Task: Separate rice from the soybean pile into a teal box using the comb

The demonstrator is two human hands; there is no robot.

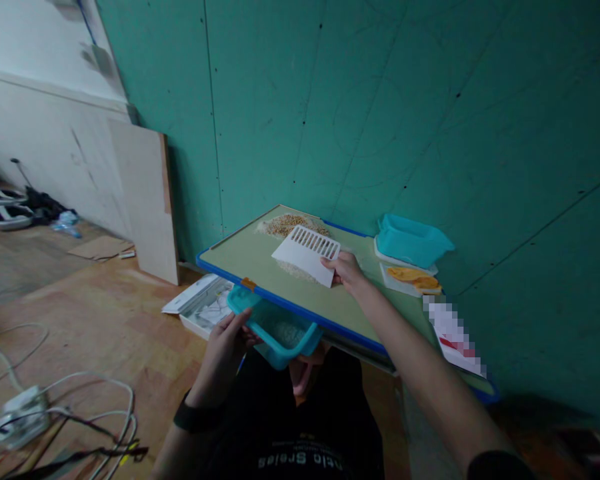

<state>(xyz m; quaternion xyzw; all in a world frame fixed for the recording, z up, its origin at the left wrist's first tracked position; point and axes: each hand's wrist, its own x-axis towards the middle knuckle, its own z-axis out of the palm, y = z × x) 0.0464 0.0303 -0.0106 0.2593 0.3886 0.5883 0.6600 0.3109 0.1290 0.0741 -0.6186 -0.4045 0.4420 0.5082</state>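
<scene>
My right hand (344, 270) pinches the lower right edge of a flat white slotted scoop (300, 253) held over the table (250, 257). A row of slots runs along the scoop's far side. Just in front of it lies a small pile of pale grains (296, 269), partly covered by the scoop. Behind it spreads a heap of yellow-brown kernels (290, 225) among pale grains. Below the table's front edge, my left hand (233, 332) grips the left rim of a turquoise plastic bin (283, 353). Pale grains show at the bin's bottom.
A turquoise basket (413, 240) and a yellow cloth (413, 277) on a white tray sit at the table's right. A green wall (330, 120) rises behind. An open white box (200, 310) lies under the table's left. Cables and a power strip (25, 417) lie on the floor.
</scene>
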